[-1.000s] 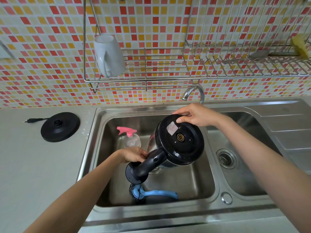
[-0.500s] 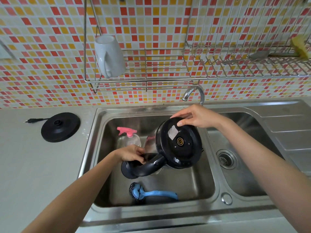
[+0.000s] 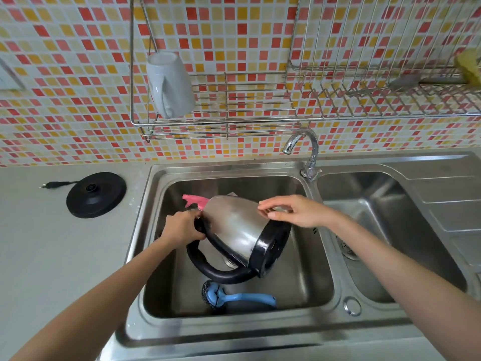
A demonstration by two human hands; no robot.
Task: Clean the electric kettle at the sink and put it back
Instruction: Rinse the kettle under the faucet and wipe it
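The steel electric kettle (image 3: 238,226) with its black handle and black bottom ring lies tilted on its side over the left sink basin (image 3: 299,282), bottom toward the lower right. My left hand (image 3: 182,226) grips the top end of the handle near the lid. My right hand (image 3: 291,211) hovers at the kettle's upper side with relaxed fingers, fingertips touching the steel or just off it. The kettle's round black power base (image 3: 96,194) sits on the counter to the left, its plug lying beside it.
A blue-handled scrub brush (image 3: 234,298) lies at the basin's front. A pink-topped spray bottle (image 3: 194,200) stands behind the kettle. The tap (image 3: 304,147) curves over the divider. The right basin (image 3: 377,230) has a drain. A white mug (image 3: 169,84) hangs on the wall rack.
The kettle has turned from bottom-facing-me to lying on its side, steel wall up. My right hand let go of the bottom rim and now hovers over the body.
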